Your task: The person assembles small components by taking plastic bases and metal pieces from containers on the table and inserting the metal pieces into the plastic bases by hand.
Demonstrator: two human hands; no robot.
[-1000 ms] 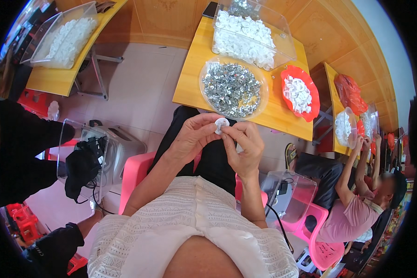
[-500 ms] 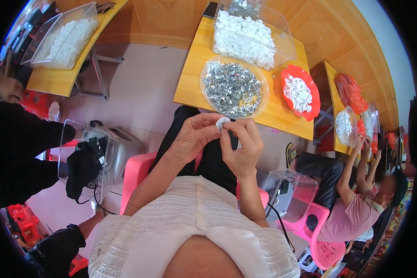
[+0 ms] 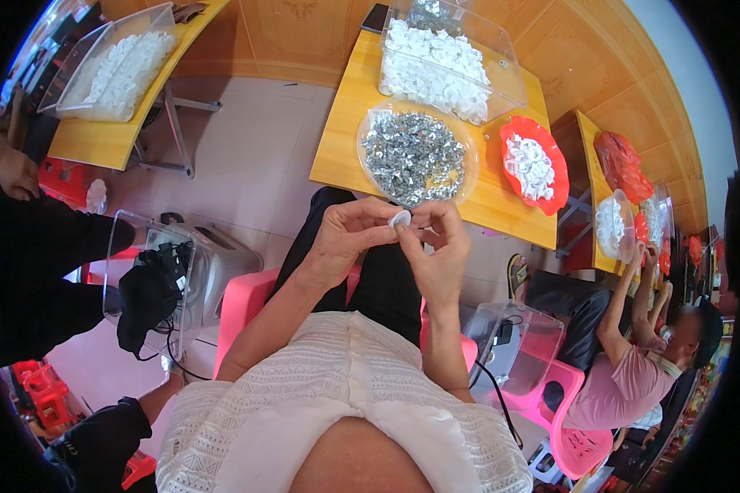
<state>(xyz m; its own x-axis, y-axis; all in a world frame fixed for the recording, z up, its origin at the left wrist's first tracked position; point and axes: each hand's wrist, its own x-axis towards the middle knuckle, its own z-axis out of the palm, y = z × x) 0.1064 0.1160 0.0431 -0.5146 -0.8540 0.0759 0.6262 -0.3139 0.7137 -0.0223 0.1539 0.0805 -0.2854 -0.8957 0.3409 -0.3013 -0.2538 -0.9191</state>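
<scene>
My left hand (image 3: 345, 237) pinches a small round white piece (image 3: 400, 218) between thumb and fingertips, above my lap. From the other side, my right hand (image 3: 441, 256) meets it, its thumb pressed against the piece's lower edge and its forefinger curled close by. Whether a small metal part is also between the fingertips, I cannot make out. Just beyond my hands, a round clear tray (image 3: 471, 174) of small silvery metal clips (image 3: 411, 156) stands on the wooden table (image 3: 337, 123). To its right is a red scalloped dish (image 3: 556, 191) of small white pieces (image 3: 529, 167).
A clear bin (image 3: 510, 82) of white parts stands at the table's back. A person (image 3: 625, 378) sits at another table on the right; another person's dark-clothed arm and hand (image 3: 15, 171) are at left. Clear boxes with black devices (image 3: 160, 275) flank my pink chair (image 3: 242, 308).
The white piece has turned more face-up and shifted slightly right. My right hand's fingers have changed their grip, with the thumb now at the piece's lower edge.
</scene>
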